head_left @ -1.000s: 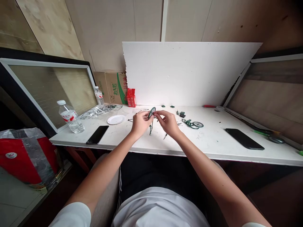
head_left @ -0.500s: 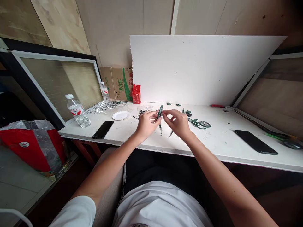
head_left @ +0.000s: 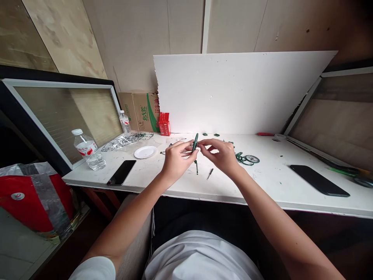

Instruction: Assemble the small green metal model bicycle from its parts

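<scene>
A small dark green model wheel [head_left: 195,142], seen nearly edge-on, stands upright between my hands above the table. My left hand [head_left: 178,161] is closed on it, thumb and fingers pinching its left side. My right hand [head_left: 220,155] is closed in a pinch against the wheel's right side near its middle; what its fingertips hold is too small to make out. Below them a thin dark green part [head_left: 196,167] lies on the table, beside a small screwdriver-like tool [head_left: 210,174]. To the right of my right hand is a green model bicycle frame [head_left: 240,158] with a spoked wheel [head_left: 252,159].
A white paper plate [head_left: 145,152], a phone [head_left: 121,172] and a water bottle [head_left: 89,151] stand or lie on the left. Another black phone [head_left: 319,180] lies on the right. A red box [head_left: 164,124] and a white board [head_left: 233,93] stand at the back.
The view has tilted and shifted slightly, so the table sits lower in the picture. Both hands keep their pinch at the wheel; the tool on the table is now more fully in sight.
</scene>
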Tool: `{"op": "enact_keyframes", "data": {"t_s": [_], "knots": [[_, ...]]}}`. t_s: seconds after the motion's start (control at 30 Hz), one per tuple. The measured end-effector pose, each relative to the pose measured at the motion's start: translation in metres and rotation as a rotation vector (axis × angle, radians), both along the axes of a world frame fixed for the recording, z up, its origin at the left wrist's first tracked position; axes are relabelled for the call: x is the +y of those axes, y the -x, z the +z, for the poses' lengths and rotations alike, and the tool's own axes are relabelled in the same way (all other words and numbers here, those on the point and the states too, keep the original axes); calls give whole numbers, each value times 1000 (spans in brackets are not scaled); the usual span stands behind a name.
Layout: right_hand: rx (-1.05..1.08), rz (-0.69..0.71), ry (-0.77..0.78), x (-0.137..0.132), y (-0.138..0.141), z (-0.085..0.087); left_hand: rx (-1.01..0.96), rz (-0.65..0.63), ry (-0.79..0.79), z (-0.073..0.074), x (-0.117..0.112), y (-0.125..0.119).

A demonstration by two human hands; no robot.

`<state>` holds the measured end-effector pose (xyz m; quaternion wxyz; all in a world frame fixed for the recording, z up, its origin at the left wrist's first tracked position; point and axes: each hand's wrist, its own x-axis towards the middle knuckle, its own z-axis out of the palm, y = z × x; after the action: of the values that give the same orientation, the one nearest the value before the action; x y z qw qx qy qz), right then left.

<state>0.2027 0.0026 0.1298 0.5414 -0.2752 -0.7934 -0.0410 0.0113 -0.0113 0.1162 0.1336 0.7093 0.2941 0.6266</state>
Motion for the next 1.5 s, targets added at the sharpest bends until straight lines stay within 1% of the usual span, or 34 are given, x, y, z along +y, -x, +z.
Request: {"op": "enact_keyframes", "data": {"t_s": [0.1, 0.2, 0.3, 0.43, 0.6, 0.8, 1.03, 1.17, 1.3, 1.5], "knots": [[-28, 9, -11, -2, -4, 3, 13, -6, 13, 2, -2, 0], [-32, -5, -35, -8, -5, 8, 12, -8, 12, 6, -10, 0], [-52, -16, -49, -13, -5, 10, -1, -35, 29, 8, -16, 0], [-72, -32, -80, -14, -5, 9, -27, -58, 50, 6, -18, -1], [-59, -58, -32, -13, -5, 8, -34, -46, 37, 4, -17, -3], [-35, -47, -31, -14, -2, 10, -50, -23, 5, 1, -16, -4], [-18, -36, 52, -22, 3, 16, -27, 17, -38, -4, -12, -4], [2, -31, 98, -23, 6, 16, -18, 55, -61, -4, -11, -4], [62, -32, 170, -19, 10, 11, -13, 95, -67, -8, -6, -4], [138, 29, 380, -13, 9, -2, 42, 102, -106, -16, 1, -4]]}}
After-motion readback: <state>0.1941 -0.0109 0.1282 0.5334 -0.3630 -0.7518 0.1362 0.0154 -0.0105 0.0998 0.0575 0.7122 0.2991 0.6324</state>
